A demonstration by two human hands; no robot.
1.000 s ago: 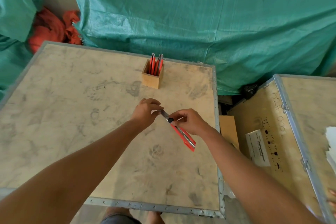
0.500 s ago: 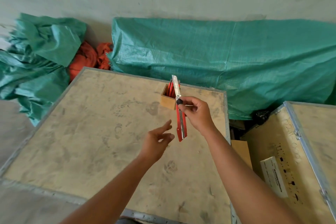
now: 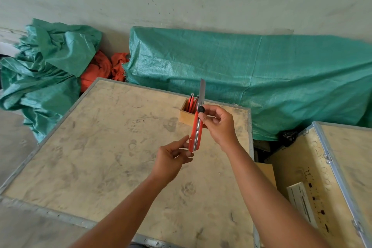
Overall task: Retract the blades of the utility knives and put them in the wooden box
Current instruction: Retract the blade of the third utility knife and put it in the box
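A crumpled green tarp [image 3: 46,70] is lying at the far left on the floor, with orange cloth [image 3: 100,68] bunched just beside it against the wall. In the middle, a plywood crate top with metal edging is serving as the desk [image 3: 100,157].

Above the desk, the left hand [image 3: 173,159] is reaching up with loosely curled fingers, its fingertips touching the bottom end of a red utility knife [image 3: 196,133]; it is not closing fully around anything. The knife is being held upright in the air, and its silver blade [image 3: 202,91] is sticking well out of the top. The right hand [image 3: 218,125] is gripping the knife near the top, its thumb resting by the black wheel lock [image 3: 200,109].

Just behind the knife, a small wooden box [image 3: 186,116] is standing near the desk's far right edge, holding other red knives upright. A large green tarp [image 3: 261,82] is draping behind. At the far right, a second crate [image 3: 332,177] is sitting beside the desk.
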